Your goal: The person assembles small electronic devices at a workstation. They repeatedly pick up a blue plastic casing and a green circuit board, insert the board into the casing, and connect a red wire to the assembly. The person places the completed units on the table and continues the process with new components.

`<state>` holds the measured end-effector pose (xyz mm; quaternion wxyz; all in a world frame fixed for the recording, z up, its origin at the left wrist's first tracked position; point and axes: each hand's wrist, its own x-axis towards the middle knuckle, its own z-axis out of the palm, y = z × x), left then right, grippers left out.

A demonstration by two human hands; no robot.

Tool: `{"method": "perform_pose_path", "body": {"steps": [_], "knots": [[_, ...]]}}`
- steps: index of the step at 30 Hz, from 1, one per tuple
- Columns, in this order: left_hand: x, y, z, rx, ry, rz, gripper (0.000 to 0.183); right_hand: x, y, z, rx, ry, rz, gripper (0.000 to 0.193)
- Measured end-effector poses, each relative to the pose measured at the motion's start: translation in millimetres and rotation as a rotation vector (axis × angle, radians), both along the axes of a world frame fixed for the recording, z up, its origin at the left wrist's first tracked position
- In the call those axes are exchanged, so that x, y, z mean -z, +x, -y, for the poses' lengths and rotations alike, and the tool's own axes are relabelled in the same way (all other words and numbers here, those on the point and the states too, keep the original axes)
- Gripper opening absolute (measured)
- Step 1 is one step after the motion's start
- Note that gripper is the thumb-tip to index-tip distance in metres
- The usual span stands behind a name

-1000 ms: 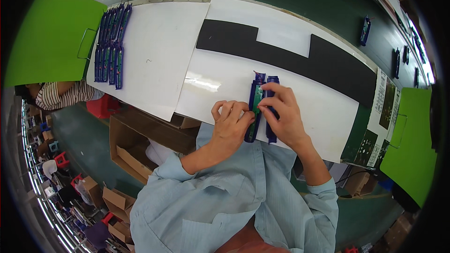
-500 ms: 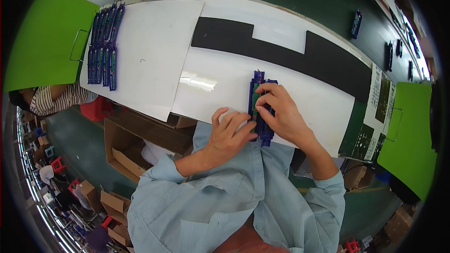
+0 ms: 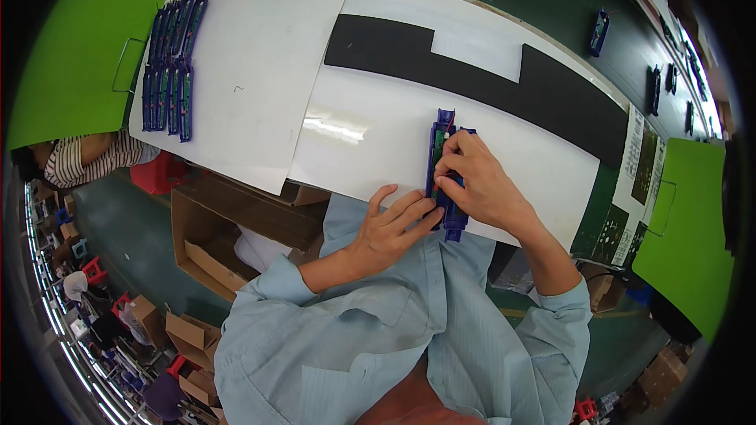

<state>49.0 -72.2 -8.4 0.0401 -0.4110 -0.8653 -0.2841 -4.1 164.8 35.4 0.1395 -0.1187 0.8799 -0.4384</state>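
In front of me on the white tabletop lies a long narrow blue plastic housing (image 3: 434, 159), which carries a green circuit board (image 3: 439, 144). A short red wire shows near its far end. My left hand (image 3: 387, 228) has its fingertips at the near end of this housing; the thumb is hidden beneath. Over the board, my right hand (image 3: 476, 181) is closed in a pinch, and whatever sits between its fingertips is too small to make out. A second blue housing (image 3: 454, 230) lies alongside to the right, partly under the right hand.
Several blue housings with boards (image 3: 169, 71) stand in two rows at the far left. A black strip (image 3: 472, 71) lies across the table behind my hands. Green panels (image 3: 71, 63) flank both sides. Beyond is a dark green surface with more housings (image 3: 599, 33). A cardboard box (image 3: 201, 267) sits below left.
The whole view has shifted slightly. My right fingers stay pinched over the board, and my left fingertips remain at the near end of the housing.
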Motion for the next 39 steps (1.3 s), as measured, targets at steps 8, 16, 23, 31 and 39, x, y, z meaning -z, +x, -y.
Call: {"method": "perform_pose_path", "body": {"steps": [8, 16, 23, 31, 39], "knots": [[-2, 0, -2, -0.023, -0.04, -0.015, 0.045, 1, 7, 2, 0.004, -0.028, -0.081, 0.006], [-12, -11, -1, -0.015, -0.101, -0.023, 0.047, 1, 12, -3, 0.065, -0.082, -0.157, 0.019], [-40, -34, -8, 0.07, -0.241, -0.03, 0.05, -1, 65, -8, 0.281, 0.123, -0.014, 0.089], [-83, -73, -16, 0.22, -0.037, -0.012, 0.034, -38, 35, -40, 0.172, -0.119, 0.167, 0.074], [-31, -294, -121, 0.155, -0.037, -0.35, 0.027, 14, -217, -132, 0.264, -0.268, 0.092, 0.065]]}}
